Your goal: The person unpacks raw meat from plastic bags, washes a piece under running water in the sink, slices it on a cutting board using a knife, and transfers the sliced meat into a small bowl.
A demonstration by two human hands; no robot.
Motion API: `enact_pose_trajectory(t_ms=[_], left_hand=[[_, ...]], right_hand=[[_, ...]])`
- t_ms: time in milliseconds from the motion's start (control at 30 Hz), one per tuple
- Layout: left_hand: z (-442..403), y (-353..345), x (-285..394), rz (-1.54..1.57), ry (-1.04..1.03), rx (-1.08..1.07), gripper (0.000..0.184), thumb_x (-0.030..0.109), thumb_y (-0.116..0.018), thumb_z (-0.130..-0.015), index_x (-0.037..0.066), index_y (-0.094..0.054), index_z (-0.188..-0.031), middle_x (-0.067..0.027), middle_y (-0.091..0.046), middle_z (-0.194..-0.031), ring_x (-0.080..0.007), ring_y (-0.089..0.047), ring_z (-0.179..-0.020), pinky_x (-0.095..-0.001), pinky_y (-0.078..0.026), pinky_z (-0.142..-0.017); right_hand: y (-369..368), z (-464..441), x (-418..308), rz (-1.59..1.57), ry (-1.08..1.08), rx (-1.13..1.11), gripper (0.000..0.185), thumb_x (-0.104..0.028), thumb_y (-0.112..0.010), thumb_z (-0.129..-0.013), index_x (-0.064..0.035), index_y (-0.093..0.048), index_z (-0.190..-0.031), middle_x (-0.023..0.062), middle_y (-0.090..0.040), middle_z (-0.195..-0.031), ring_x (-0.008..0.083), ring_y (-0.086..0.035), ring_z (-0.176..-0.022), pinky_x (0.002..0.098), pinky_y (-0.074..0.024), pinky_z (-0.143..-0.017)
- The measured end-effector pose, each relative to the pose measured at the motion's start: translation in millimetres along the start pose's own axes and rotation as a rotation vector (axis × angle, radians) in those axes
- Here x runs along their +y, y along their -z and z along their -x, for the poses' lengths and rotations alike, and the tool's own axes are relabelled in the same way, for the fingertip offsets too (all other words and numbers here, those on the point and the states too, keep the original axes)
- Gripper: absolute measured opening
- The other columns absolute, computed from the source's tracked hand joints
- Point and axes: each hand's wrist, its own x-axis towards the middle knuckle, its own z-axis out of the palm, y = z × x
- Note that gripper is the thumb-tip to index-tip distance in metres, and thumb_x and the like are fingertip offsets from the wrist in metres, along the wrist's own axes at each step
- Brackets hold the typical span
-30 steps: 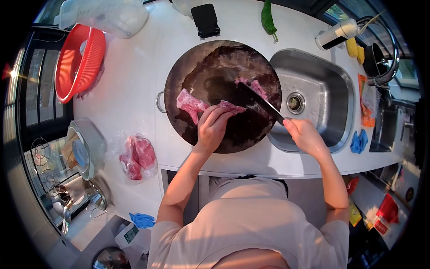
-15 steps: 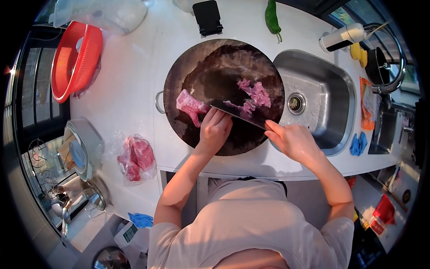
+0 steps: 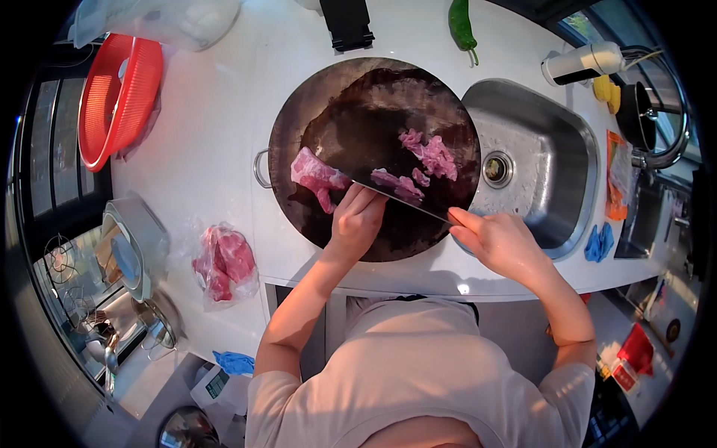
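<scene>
A round dark cutting board (image 3: 336, 89) lies under both hands. My right hand (image 3: 497, 239) grips the handle of a kitchen knife (image 3: 407, 203), whose blade runs up and left, seen nearly edge-on. Its tip end lies against the fingers of my left hand (image 3: 357, 220). Those fingers are bent and pressed together at the right end of a chunk of raw meat (image 3: 315, 175); the fingertips are partly hidden behind the blade. Just beyond the blade lies a cut slice of meat (image 3: 397, 183), and a loose pile of meat pieces (image 3: 433, 155) sits farther right.
A steel sink (image 3: 538, 157) adjoins the board's right side. Bagged raw meat (image 3: 225, 265) lies on the counter at left, with a red colander (image 3: 123, 104) behind it. A green pepper (image 3: 462, 30) and a black stand (image 3: 347, 22) are at the back.
The knife blade has turned from showing its flat face to nearly edge-on. Cut meat beside it now lies apart from the blade. Both hands stay in about the same places.
</scene>
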Motion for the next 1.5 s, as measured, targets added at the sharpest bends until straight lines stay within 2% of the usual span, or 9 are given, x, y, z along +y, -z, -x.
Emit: enact_pose_trajectory(t_ms=[233,400,533,633,833,1000,1100,1133,1500], left_hand=[[9,-3,-7,0.019,0.057,-0.015,0.023,-0.01,-0.069,-0.07,-0.002,-0.071,-0.092,-0.011,-0.067,-0.098,-0.0321,-0.065,-0.096,-0.0382,-0.054,-0.083],[0,0,0,0.042,0.062,0.019,0.017,-0.01,-0.071,-0.071,-0.001,-0.071,-0.087,-0.0122,-0.067,-0.094,-0.0341,-0.065,-0.092,-0.0396,-0.054,-0.08],[0,-1,-3,0.05,0.06,0.02,0.019,-0.01,-0.071,-0.071,-0.002,-0.07,-0.087,-0.0128,-0.068,-0.095,-0.0341,-0.066,-0.094,-0.039,-0.054,-0.081],[-1,-1,-3,0.043,0.051,0.03,0.021,-0.009,-0.07,-0.071,-0.001,-0.071,-0.09,-0.0134,-0.068,-0.097,-0.0344,-0.066,-0.095,-0.0398,-0.054,-0.082],[3,-1,-4,0.068,0.067,0.016,0.019,-0.005,-0.07,-0.075,0.002,-0.072,-0.093,-0.0125,-0.069,-0.1,-0.0336,-0.066,-0.099,-0.0402,-0.053,-0.086],[-1,0,-1,0.053,0.003,0.028,0.023,-0.008,-0.066,-0.076,0.002,-0.069,-0.097,-0.0098,-0.067,-0.105,-0.0296,-0.063,-0.105,-0.0388,-0.053,-0.088],[0,1,-1,0.039,-0.008,0.013,0.023,-0.007,-0.066,-0.076,0.002,-0.069,-0.097,-0.0097,-0.067,-0.105,-0.0296,-0.063,-0.104,-0.0387,-0.053,-0.088],[2,0,0,0.033,0.001,0.01,0.023,-0.007,-0.067,-0.077,0.003,-0.07,-0.097,-0.0096,-0.067,-0.105,-0.0297,-0.064,-0.104,-0.0392,-0.053,-0.088],[7,-3,-1,-0.027,-0.023,0.052,0.026,-0.008,-0.066,-0.076,0.002,-0.073,-0.098,-0.0102,-0.068,-0.103,-0.0295,-0.064,-0.103,-0.0381,-0.054,-0.087]], right_hand=[[-24,-56,-25,-0.029,0.245,0.159,0.031,-0.036,-0.055,-0.099,-0.0065,-0.063,-0.105,0.0158,-0.065,-0.065,0.0373,-0.064,-0.062,0.0461,-0.0494,-0.055],[-27,-19,0,-0.005,0.101,0.174,0.037,-0.035,-0.059,-0.097,-0.0077,-0.065,-0.121,0.0169,-0.066,-0.068,0.0392,-0.065,-0.062,0.0469,-0.0503,-0.056],[-33,4,5,0.103,0.059,0.248,0.029,-0.037,-0.058,-0.098,-0.0082,-0.06,-0.098,0.0162,-0.061,-0.057,0.0386,-0.066,-0.059,0.0468,-0.0521,-0.053],[-36,-24,-21,0.083,0.085,0.239,0.032,-0.033,-0.059,-0.097,-0.0067,-0.066,-0.113,0.0183,-0.064,-0.063,0.0393,-0.065,-0.061,0.0478,-0.0505,-0.054],[-41,-48,-23,-0.116,0.189,0.32,0.028,-0.034,-0.056,-0.099,-0.0092,-0.068,-0.106,0.0207,-0.062,-0.065,0.0416,-0.063,-0.062,0.0495,-0.0489,-0.055],[-26,15,30,-0.16,-0.01,0.155,0.04,-0.035,-0.051,-0.101,-0.0006,-0.067,-0.092,0.0258,-0.063,-0.071,0.044,-0.064,-0.072,0.05,-0.0485,-0.064],[-29,26,46,-0.353,-0.221,0.176,0.043,-0.033,-0.05,-0.102,0.002,-0.063,-0.082,0.0217,-0.056,-0.061,0.0346,-0.053,-0.054,0.0417,-0.0442,-0.056],[-33,25,48,-0.384,-0.204,0.222,0.042,-0.033,-0.049,-0.103,0.0014,-0.067,-0.089,0.0173,-0.051,-0.057,0.0282,-0.046,-0.051,0.0382,-0.0411,-0.054],[-31,14,4,-0.014,0.045,0.231,0.038,-0.04,-0.053,-0.1,-0.0078,-0.07,-0.111,0.0207,-0.065,-0.067,0.0423,-0.065,-0.068,0.0504,-0.051,-0.063]])
